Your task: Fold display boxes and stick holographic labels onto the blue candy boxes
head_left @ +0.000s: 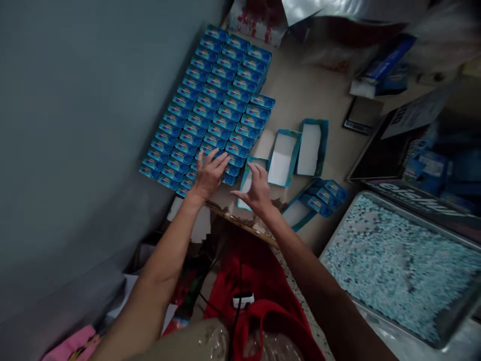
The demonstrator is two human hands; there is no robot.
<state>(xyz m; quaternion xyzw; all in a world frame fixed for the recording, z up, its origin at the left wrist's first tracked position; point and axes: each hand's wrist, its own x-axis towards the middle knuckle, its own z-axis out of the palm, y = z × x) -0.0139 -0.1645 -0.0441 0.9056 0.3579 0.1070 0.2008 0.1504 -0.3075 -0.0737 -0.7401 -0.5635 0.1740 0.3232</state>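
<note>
Rows of small blue packs [214, 108] with printed tops stand tightly side by side on the table. My left hand [211, 173] lies over the near end of these rows, its fingers spread on or just above the pack tops. To its right, my right hand [257, 188] hovers over an open blue box with a white inside [246, 184], thumb and fingers apart with nothing visible between them. Part of that box is covered by the hand. Beyond it are two more open boxes, a middle one [282, 158] and a right one [311, 148], both showing white insides.
Another open box [300, 213] lies at the table's front edge, beside several blue packs [326, 195]. A metal tray [338, 225] of pale blue pieces sits at right, near a dark printed carton [391, 145]. A small scale [363, 115] stands farther back; a wall [93, 125] borders the left.
</note>
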